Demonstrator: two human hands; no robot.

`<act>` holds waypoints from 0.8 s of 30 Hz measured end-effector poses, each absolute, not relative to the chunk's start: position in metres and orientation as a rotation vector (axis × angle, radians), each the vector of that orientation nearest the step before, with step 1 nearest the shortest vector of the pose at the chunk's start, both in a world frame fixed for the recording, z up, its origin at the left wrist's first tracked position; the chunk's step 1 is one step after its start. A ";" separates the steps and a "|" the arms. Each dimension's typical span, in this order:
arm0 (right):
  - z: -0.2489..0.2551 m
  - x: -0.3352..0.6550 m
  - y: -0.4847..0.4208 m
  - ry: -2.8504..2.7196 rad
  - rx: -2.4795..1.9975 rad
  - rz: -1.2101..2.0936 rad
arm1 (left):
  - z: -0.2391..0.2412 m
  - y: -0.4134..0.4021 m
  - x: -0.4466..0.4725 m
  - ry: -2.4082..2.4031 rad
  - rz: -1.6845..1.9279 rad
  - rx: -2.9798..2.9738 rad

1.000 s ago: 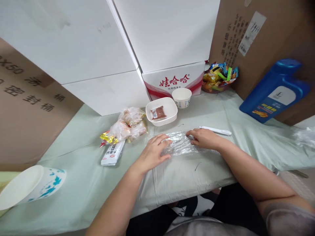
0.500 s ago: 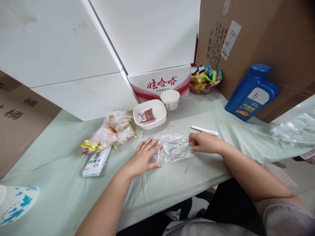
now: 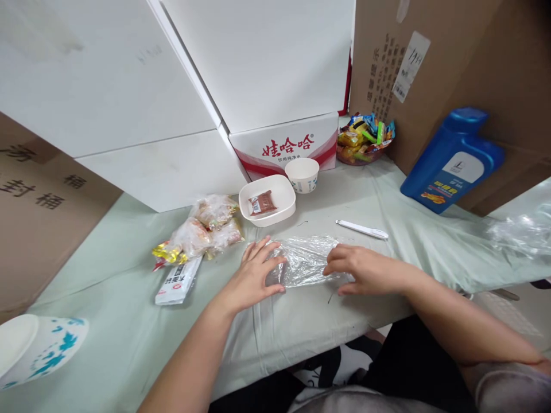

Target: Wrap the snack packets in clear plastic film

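A crumpled sheet of clear plastic wrap [image 3: 306,261] lies on the pale green tablecloth [image 3: 112,310] in front of me. My left hand [image 3: 253,275] rests flat on the wrap's left end, fingers stretched out. My right hand [image 3: 359,269] sits at its right end with the fingers curled down on the film's edge. Behind the wrap stand a white square bowl [image 3: 282,209] holding a brown sachet [image 3: 262,202] and a white paper cup [image 3: 302,174]. A white pen-like stick [image 3: 362,230] lies just beyond my right hand.
Clear snack bags [image 3: 202,229] and a white packet [image 3: 178,281] lie at the left. A tipped blue-patterned paper bowl [image 3: 37,350] is at the near left, a blue jug [image 3: 451,160] and a candy bowl [image 3: 364,140] at the right. White and brown boxes wall the back.
My right hand has slid nearer and a little leftward along the wrap's right end. The left hand stays pressed on the left end. The view shifted slightly.
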State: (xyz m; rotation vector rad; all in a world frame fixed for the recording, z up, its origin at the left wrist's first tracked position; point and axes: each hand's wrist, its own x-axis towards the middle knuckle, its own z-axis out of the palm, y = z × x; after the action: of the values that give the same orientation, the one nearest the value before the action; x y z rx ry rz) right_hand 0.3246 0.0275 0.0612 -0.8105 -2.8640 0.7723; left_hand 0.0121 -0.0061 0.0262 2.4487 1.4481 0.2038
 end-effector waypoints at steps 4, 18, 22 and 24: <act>0.057 0.317 0.028 -3.005 -1.010 0.675 | 0.041 -0.012 0.010 1.419 0.143 2.375; 0.051 0.350 0.054 -2.703 -1.259 1.023 | 0.041 -0.004 -0.020 1.452 0.367 1.953; 0.042 0.342 0.060 -2.577 -1.527 1.045 | 0.026 0.004 -0.014 1.662 0.475 1.879; 0.036 0.335 0.061 -2.534 -1.659 0.963 | 0.021 0.007 -0.007 1.762 0.464 1.899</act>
State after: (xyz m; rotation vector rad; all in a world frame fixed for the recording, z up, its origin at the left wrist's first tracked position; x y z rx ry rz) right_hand 0.3352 0.0610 0.0362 -1.6593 -2.5339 0.9632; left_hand -0.0073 0.0068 0.0212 1.8986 1.7621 0.4642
